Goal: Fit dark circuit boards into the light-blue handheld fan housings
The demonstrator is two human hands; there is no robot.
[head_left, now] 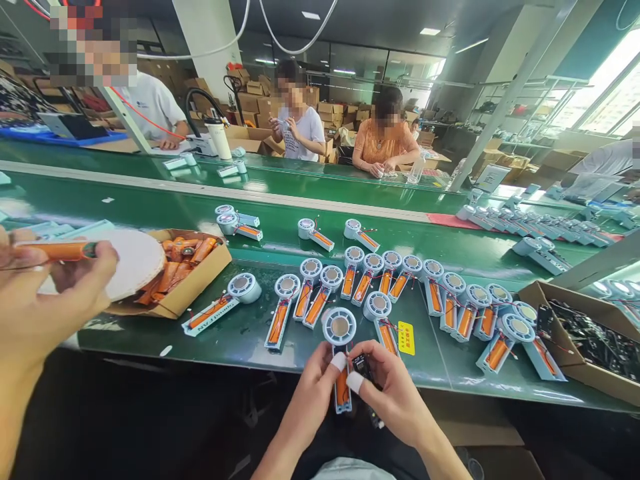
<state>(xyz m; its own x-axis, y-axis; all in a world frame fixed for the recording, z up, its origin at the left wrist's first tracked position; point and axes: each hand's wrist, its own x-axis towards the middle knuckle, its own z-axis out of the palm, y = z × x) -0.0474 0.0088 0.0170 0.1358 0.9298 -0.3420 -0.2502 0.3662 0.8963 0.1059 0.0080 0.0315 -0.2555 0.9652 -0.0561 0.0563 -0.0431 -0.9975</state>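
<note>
At the front edge of the green bench, my left hand [316, 380] is closed round the handle of a light blue fan [340, 327]. An orange battery lies in the fan's open handle. My right hand [387, 383] is closed on a small black part [362, 365] beside the handle, its thumb near the fan's wires. Both thumbs have white covers on their tips. Just behind, another open fan [378, 305] lies by a yellow card [407, 338].
Several open fans [287, 287] lie across the bench [200, 347]. A carton of orange batteries [200, 287] stands left, near a co-worker's hand [55, 287] holding one battery. A carton of black parts [555, 360] stands right. People sit across the bench.
</note>
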